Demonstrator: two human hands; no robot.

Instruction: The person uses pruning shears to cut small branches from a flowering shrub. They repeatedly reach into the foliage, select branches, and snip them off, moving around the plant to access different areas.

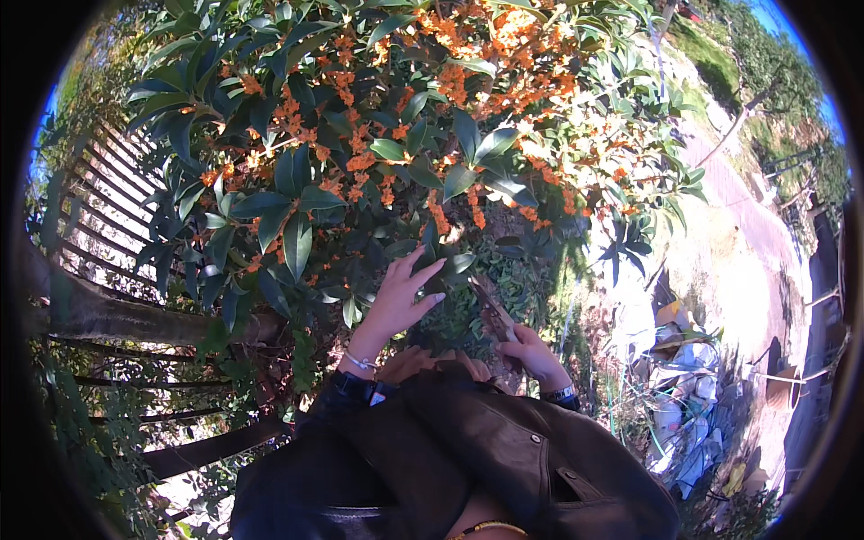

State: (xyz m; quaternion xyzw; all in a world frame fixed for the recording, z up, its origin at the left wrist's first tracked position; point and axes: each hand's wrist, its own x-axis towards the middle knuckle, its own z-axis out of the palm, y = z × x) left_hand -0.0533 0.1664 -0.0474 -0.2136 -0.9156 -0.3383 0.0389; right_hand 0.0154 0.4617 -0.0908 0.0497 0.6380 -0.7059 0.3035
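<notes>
A leafy shrub with clusters of small orange flowers (361, 162) spreads before me. My left hand (403, 290) is raised beneath its lower leaves, fingers apart and holding nothing; a dark-green leaf (463, 262) hangs close to the fingertips. To the right, my right hand (530, 352) is closed around the lower end of a pair of pruning shears, or a similar bladed tool (494, 312), whose tip points up and left towards the leaves. Its exact kind is hard to tell against the foliage.
A metal railing (111, 202) and a thick trunk or post (135, 318) stand at the left. Pale bags and litter (685, 391) lie on the ground at the right, beside a sunlit path (749, 229). Thin bare branches (732, 135) stick out beyond.
</notes>
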